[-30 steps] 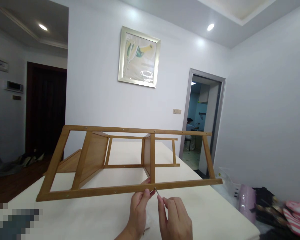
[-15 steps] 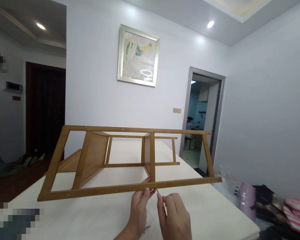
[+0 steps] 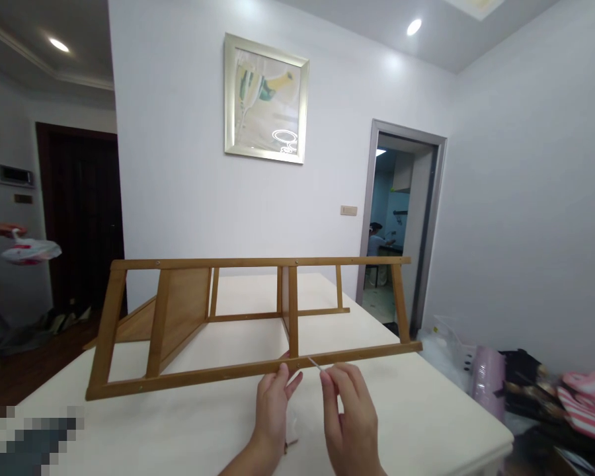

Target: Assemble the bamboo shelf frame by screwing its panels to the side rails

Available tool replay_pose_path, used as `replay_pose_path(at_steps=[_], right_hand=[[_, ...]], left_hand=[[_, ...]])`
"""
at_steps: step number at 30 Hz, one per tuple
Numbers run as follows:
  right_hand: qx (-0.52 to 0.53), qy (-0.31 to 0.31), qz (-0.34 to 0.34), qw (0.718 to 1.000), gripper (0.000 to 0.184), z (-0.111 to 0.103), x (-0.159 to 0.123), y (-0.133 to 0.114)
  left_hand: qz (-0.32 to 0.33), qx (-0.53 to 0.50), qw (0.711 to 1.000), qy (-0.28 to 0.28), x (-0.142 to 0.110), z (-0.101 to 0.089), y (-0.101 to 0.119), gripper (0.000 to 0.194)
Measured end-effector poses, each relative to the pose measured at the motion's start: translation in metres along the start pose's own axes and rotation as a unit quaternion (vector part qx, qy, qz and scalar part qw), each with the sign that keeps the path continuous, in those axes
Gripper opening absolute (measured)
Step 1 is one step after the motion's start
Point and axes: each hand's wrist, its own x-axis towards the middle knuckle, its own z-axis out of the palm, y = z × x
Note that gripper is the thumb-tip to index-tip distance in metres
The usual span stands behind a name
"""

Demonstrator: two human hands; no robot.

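A wooden shelf frame [image 3: 293,311] is laid lengthwise across a white table [image 3: 188,430], its wood panel [image 3: 186,314] set upright toward the left end. The near lower rail [image 3: 218,374] is gripped by the left hand [image 3: 272,400], with the thumb placed on the near face and fingertips seen behind it, just left of the point where the middle crosspiece is joined. A thin metal tool [image 3: 316,364] is pinched between the thumb and fingers of the right hand [image 3: 350,410], and its tip is directed at the rail beside that joint; whether contact is made cannot be told. Near the left wrist, small brown pieces [image 3: 288,447], too small to be identified, are seen on the tabletop. At far left, a white plastic bag [image 3: 32,251] is held by another person's hand [image 3: 2,229].
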Motion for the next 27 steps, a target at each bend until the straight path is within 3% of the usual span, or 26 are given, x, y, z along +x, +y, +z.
replay_pose_path(at_steps=[3, 6, 9, 13, 20, 24, 27], right_hand=[[0.090, -0.066, 0.104, 0.988, 0.023, 0.006, 0.017, 0.013], [0.163, -0.141, 0.135, 0.967, 0.027, 0.023, 0.036, 0.024], [0.206, -0.174, 0.151, 0.951, 0.025, 0.045, 0.049, 0.032], [0.196, -0.150, 0.166, 0.955, 0.023, 0.066, 0.052, 0.040], [0.202, -0.129, 0.167, 0.956, 0.024, 0.076, 0.041, 0.040], [0.127, -0.139, 0.172, 0.967, 0.018, 0.083, 0.036, 0.039], [0.129, -0.160, 0.195, 0.959, 0.016, 0.090, 0.038, 0.043]], left_hand=[[-0.012, -0.006, 1.000, 0.001, 0.001, -0.001, 0.002, 0.024], [-0.037, -0.019, 0.999, 0.005, -0.001, 0.002, 0.003, 0.019], [-0.065, -0.041, 0.997, 0.026, -0.002, 0.005, 0.004, 0.011], [-0.097, -0.059, 0.992, 0.052, -0.001, 0.009, 0.005, 0.008], [-0.148, -0.081, 0.984, 0.060, 0.004, 0.006, 0.003, 0.012], [-0.133, -0.094, 0.982, 0.094, 0.008, 0.004, 0.002, 0.014], [-0.134, -0.083, 0.981, 0.114, 0.010, 0.002, 0.002, 0.016]])
